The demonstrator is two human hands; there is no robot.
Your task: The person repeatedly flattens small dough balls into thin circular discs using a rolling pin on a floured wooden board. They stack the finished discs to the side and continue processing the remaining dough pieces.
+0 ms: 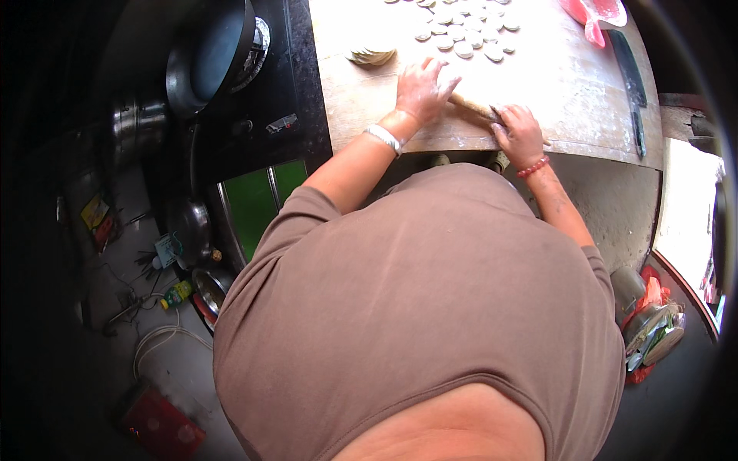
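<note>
My right hand point(519, 132), with a red bead bracelet at the wrist, grips a thin wooden rolling pin point(473, 106) that lies slantwise near the front edge of a floured wooden board point(576, 109). At the pin's far left end is my left hand point(424, 92), floury, thumb and fingers apart. Whether dough lies beneath it is hidden. A silver bangle circles that wrist. Just beyond my left hand rests a fanned stack of flat dough wrappers point(372, 56). Many small flattened dough discs point(463, 49) are scattered farther back on the board.
A cleaver point(628, 69) lies along the board's right edge, below a pink and white scoop-like container point(597, 14). On the left, a dark wok point(213, 55) sits by the gas burner point(253, 55) on a black counter. A steel pot point(138, 124) stands beyond it.
</note>
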